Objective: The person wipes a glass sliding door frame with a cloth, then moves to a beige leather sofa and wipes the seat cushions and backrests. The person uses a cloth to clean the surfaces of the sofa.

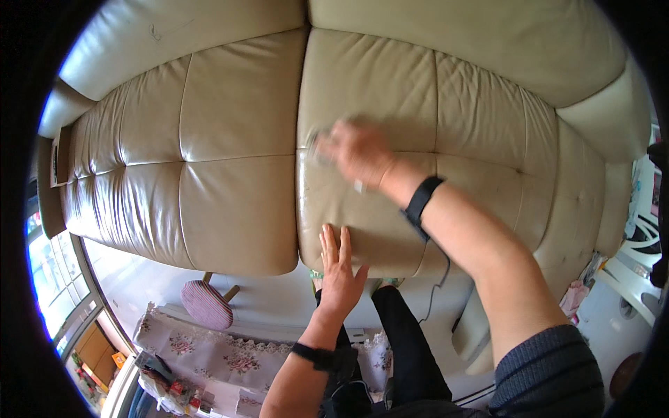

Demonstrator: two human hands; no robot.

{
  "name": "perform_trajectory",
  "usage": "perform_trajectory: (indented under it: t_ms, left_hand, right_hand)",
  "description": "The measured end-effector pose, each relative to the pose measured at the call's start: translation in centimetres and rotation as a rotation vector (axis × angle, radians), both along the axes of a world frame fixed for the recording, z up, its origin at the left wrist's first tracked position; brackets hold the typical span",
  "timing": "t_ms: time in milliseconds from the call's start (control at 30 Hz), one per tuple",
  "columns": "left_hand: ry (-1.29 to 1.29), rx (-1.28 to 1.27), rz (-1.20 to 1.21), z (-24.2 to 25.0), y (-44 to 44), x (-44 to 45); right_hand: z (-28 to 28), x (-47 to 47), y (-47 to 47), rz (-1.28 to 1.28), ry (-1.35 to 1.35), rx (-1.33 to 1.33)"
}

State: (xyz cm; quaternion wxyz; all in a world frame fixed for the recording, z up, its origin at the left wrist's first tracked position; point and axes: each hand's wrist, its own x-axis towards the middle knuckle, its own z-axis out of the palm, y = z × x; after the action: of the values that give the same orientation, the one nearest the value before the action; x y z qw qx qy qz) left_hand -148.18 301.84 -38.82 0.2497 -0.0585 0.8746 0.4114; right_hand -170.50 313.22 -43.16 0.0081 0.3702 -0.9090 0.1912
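Note:
A beige leather sofa (238,209) fills the view before me, its seat split by a deep seam. My right hand (360,151) is on the right-hand seat cushion (470,125), near that seam, and is blurred by motion. Under its fingers is a greyish thing, probably a cloth (315,145); most of it is hidden by the hand. My left hand (339,271) rests palm down with fingers spread at the front edge of the same cushion, holding nothing. Both wrists wear black bands, and a thin cable hangs from the right one.
Behind me stands a low table with a floral lace-edged cloth (209,355). A round striped stool (206,304) is by the sofa's front left. A beige padded piece (473,334) stands to the right on the pale floor. Pink fabric (575,295) lies at far right.

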Motion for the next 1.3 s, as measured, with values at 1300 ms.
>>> perform_trajectory:
  t_ms: [1300]
  left_hand:
    - [-0.117,-0.140,0.196,3.7,-9.4,11.4]
  right_hand:
    - [-0.4,18.6,-5.3,0.142,-0.190,0.033]
